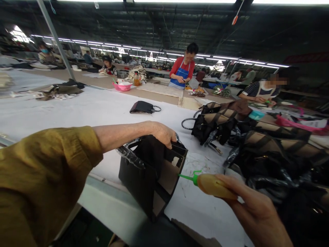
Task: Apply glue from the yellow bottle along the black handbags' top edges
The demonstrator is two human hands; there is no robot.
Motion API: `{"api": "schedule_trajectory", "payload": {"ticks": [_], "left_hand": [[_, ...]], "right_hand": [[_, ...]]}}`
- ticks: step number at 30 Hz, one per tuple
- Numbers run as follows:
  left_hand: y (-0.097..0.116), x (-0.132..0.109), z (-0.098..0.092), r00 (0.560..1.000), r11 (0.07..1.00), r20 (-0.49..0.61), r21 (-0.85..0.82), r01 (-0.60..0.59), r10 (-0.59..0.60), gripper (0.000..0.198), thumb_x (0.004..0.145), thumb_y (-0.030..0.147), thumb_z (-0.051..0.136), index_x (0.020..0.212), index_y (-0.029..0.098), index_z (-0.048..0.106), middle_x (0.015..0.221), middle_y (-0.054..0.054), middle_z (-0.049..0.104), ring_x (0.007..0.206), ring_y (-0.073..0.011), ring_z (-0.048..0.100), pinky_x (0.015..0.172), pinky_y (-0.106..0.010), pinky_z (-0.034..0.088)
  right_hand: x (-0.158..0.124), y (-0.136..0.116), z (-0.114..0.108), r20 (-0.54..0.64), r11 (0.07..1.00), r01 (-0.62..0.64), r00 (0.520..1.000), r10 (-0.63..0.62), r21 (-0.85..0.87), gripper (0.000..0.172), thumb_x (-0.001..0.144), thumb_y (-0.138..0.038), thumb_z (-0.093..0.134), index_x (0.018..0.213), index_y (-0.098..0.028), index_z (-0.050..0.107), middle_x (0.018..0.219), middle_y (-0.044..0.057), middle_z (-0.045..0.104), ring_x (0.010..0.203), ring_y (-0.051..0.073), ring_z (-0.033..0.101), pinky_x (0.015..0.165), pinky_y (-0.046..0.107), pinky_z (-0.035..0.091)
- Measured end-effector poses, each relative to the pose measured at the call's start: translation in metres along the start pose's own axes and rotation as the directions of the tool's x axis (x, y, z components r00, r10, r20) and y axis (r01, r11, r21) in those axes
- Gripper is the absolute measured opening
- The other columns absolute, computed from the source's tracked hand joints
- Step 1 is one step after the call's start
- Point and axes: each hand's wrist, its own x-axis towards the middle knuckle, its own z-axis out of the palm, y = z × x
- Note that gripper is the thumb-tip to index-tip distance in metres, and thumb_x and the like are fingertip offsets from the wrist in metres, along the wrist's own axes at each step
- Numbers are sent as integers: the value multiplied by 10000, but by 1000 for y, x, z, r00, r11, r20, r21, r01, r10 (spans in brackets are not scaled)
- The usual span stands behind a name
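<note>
The left hand [163, 133] grips the black, boxy, leathery bag [137, 179] under it; the right hand [255, 204] holds the green-tipped yellow plastic bottle [214, 187], which might drip if squeezed hard.

The worktop [110, 103] is brightly lit, while the roof [164, 25] is left dark above glaring tubes [277, 65]. Edges are stretched, and the bag's [137, 181] near side is shadowed.

No words, labels, brands, numbers or signs can be read here.
</note>
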Motion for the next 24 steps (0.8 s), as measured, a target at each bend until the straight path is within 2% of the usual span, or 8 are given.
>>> {"api": "schedule_trajectory", "payload": {"ticks": [4, 10, 14, 19, 24], "left_hand": [[1, -2, 1, 1000, 1000, -7, -5, -10, 10, 282, 753, 256, 534, 985, 166, 664, 868, -3, 686, 732, -147, 563, 597, -202, 403], [-3, -1, 5, 998, 998, -35, -31, -53, 52, 236, 739, 227, 533, 915, 155, 672, 786, 6, 662, 689, -132, 541, 561, -189, 379], [-2, -2, 7, 999, 999, -24, -20, -30, 30, 239, 745, 237, 529, 924, 160, 668, 764, 16, 651, 691, -131, 535, 562, -190, 368], [3, -7, 9, 999, 1000, -34, 22, -8, 9, 267, 756, 236, 523, 969, 152, 659, 829, -1, 670, 734, -148, 539, 628, -209, 373], [7, -19, 14, 994, 998, -106, 60, -20, 26, 230, 778, 242, 523, 949, 143, 642, 829, -10, 653, 717, -139, 528, 613, -203, 362]], "right_hand": [[-6, -2, 4, 25, 1000, 14, 1000, -14, -13, 315, 809, -199, 521, 1112, -257, 585, 1036, 4, 691, 874, 196, 669, 745, 233, 537], [-8, -18, 9, 56, 993, -20, 998, 14, 114, 337, 786, -156, 495, 1073, -294, 606, 978, -37, 702, 812, 163, 679, 706, 176, 527], [-13, -26, 14, 77, 986, -33, 997, 21, 166, 362, 772, -127, 492, 1064, -311, 602, 945, -58, 705, 777, 146, 681, 672, 150, 525], [-23, -31, 23, 118, 978, -107, 989, 87, 177, 331, 817, -129, 438, 1047, -291, 612, 988, -25, 695, 839, 174, 672, 716, 204, 536], [-30, -26, 30, 92, 978, -80, 994, 63, 191, 334, 818, -129, 436, 1078, -263, 598, 1030, 7, 683, 891, 202, 660, 739, 256, 539]]}}
